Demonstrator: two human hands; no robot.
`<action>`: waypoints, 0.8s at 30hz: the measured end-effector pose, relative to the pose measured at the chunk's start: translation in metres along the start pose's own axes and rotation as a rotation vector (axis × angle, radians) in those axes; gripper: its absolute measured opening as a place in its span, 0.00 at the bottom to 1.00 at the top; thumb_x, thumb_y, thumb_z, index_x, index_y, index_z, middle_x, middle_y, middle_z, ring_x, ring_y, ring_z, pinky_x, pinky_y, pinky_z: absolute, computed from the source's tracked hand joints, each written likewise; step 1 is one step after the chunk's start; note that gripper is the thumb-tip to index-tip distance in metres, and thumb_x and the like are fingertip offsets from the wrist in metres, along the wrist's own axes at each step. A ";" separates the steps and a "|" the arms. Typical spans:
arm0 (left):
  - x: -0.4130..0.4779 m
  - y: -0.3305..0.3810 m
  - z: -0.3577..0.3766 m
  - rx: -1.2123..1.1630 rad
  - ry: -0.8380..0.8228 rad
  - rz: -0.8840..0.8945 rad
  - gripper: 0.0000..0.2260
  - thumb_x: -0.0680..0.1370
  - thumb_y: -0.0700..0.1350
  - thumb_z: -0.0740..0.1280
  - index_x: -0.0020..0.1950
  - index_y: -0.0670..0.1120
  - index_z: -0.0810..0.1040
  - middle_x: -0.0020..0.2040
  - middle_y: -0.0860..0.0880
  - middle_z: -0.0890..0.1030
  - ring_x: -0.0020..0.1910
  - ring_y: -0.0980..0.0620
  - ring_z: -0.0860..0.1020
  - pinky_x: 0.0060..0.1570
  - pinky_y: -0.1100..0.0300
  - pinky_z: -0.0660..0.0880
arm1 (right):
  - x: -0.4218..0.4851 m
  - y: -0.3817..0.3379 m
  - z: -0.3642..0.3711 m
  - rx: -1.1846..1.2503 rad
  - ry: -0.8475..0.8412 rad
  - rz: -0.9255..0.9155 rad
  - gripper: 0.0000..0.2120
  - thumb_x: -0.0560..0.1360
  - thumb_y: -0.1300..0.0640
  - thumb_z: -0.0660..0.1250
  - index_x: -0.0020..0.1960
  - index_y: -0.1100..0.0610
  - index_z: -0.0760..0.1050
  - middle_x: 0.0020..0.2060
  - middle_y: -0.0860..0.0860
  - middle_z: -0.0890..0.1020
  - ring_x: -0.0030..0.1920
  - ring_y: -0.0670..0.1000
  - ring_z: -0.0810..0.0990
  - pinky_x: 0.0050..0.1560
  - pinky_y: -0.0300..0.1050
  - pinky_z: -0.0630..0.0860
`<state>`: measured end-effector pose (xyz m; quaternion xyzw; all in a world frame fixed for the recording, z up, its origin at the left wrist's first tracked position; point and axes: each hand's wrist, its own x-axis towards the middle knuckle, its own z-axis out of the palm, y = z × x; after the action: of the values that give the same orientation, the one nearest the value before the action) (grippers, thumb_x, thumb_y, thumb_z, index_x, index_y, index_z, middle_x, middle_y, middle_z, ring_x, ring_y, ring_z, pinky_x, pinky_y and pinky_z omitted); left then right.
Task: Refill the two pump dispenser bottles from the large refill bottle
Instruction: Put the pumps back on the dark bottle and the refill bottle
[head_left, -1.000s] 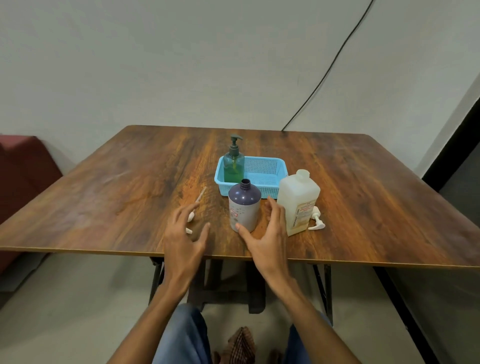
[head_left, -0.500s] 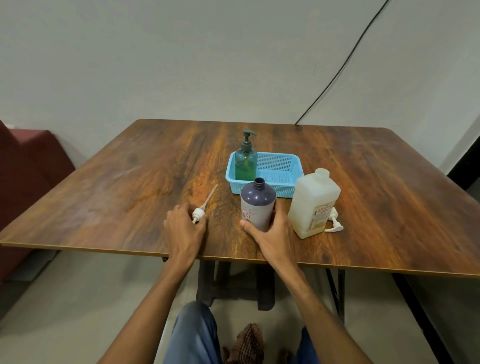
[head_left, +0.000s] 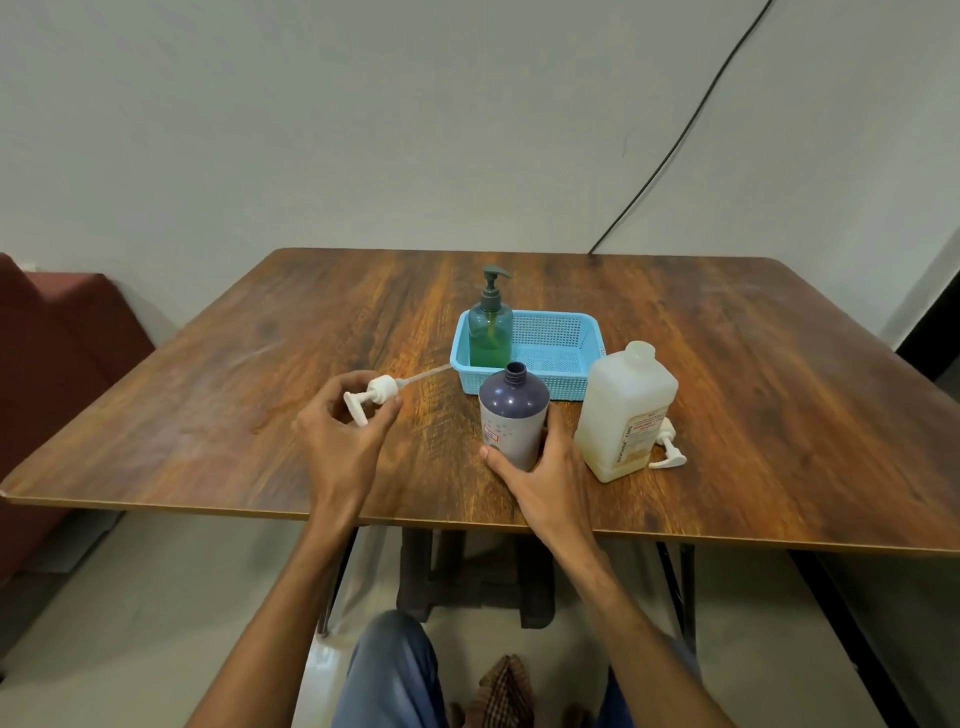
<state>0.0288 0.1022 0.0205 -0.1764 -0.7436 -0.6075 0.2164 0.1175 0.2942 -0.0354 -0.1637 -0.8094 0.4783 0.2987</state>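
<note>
While pinching a white pump (head_left: 375, 396) in the curled left hand (head_left: 337, 444) over the wooden table (head_left: 753, 364), grips the uncapped purple bottle (head_left: 511, 410) with the right hand (head_left: 550, 475) near the front edge, beside jug (head_left: 623, 405), spare pump (head_left: 667, 451) and blue basket (head_left: 566, 385) holding a green dispenser (head_left: 490, 335), with pale wall (head_left: 363, 130) and black cable (head_left: 675, 150) behind, red seat (head_left: 52, 353) at left.

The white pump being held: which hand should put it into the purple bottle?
Probably the left hand: it grips the white pump beside the open purple bottle, which the right hand steadies.
</note>
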 end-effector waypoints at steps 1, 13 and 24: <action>0.002 0.005 -0.001 -0.035 0.009 0.009 0.12 0.72 0.40 0.79 0.53 0.46 0.83 0.48 0.54 0.84 0.45 0.56 0.82 0.42 0.64 0.80 | 0.000 0.000 0.000 0.001 -0.002 0.003 0.38 0.68 0.43 0.78 0.72 0.48 0.65 0.67 0.42 0.74 0.64 0.39 0.72 0.58 0.27 0.70; 0.019 0.057 0.007 -0.325 0.032 0.056 0.10 0.76 0.43 0.77 0.56 0.48 0.83 0.46 0.43 0.84 0.43 0.50 0.79 0.46 0.52 0.80 | 0.000 0.001 0.001 -0.018 -0.001 0.006 0.40 0.68 0.41 0.77 0.73 0.47 0.63 0.68 0.42 0.72 0.64 0.37 0.69 0.54 0.23 0.66; 0.038 0.095 0.035 -0.396 -0.038 0.122 0.11 0.75 0.45 0.77 0.56 0.46 0.84 0.43 0.49 0.83 0.41 0.48 0.77 0.44 0.49 0.80 | -0.001 0.002 0.000 0.021 -0.001 -0.015 0.39 0.67 0.40 0.77 0.72 0.44 0.64 0.65 0.39 0.74 0.63 0.38 0.74 0.59 0.34 0.75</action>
<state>0.0427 0.1555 0.1138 -0.2716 -0.6015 -0.7243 0.1996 0.1180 0.2950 -0.0373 -0.1541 -0.8056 0.4847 0.3038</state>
